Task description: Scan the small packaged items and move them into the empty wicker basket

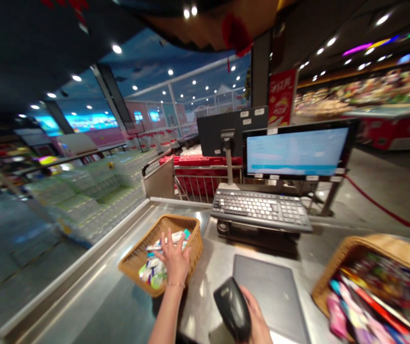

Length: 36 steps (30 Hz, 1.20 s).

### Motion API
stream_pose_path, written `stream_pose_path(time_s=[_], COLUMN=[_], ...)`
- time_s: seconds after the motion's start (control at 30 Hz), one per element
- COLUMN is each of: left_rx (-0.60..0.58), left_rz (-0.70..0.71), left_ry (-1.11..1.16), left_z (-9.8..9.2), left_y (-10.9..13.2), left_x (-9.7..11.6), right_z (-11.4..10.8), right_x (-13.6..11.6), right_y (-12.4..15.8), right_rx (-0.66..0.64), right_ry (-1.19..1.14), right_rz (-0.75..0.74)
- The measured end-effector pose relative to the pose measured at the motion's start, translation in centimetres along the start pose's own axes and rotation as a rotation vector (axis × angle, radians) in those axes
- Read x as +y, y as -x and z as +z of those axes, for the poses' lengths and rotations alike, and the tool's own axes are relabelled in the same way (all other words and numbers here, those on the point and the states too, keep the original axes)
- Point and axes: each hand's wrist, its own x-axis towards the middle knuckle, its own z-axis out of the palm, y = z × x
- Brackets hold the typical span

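A wicker basket (133,262) with small packaged items (151,270) sits on the metal counter (101,291). Over its right part is my left hand (177,260), fingers spread on or just above the packages; contact is hard to make out. A bracelet circles that wrist. My right hand (257,315) is wrapped round a black handheld scanner (231,306), low in the view, to the right of the basket. Beyond the scanner, a flat grey pad (269,286) lies on the counter.
Behind the pad stand a black keyboard (262,208) and a lit monitor (294,152). A second wicker basket (325,282), full of colourful items, is at the right. Past the counter are a metal cart (160,179) and a red rope (377,200).
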Motion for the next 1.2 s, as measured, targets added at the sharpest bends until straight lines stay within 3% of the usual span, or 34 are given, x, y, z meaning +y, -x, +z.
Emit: stream_pose_path(time_s=[0.23, 0.6, 1.2], left_rx=[-0.024, -0.062, -0.106], left_rz=[0.037, 0.093, 0.176], left_ry=[0.018, 0.055, 0.133], left_z=[0.4, 1.4, 2.5], left_y=[-0.1, -0.3, 0.3], left_x=[1.3, 4.1, 7.6], right_z=[-0.1, -1.4, -2.8], right_x=[0.7, 0.6, 1.6], right_y=[0.4, 0.3, 0.8], right_rx=[0.097, 0.064, 0.150], right_ry=[0.039, -0.008, -0.022], right_rz=[-0.008, 0.099, 0.138])
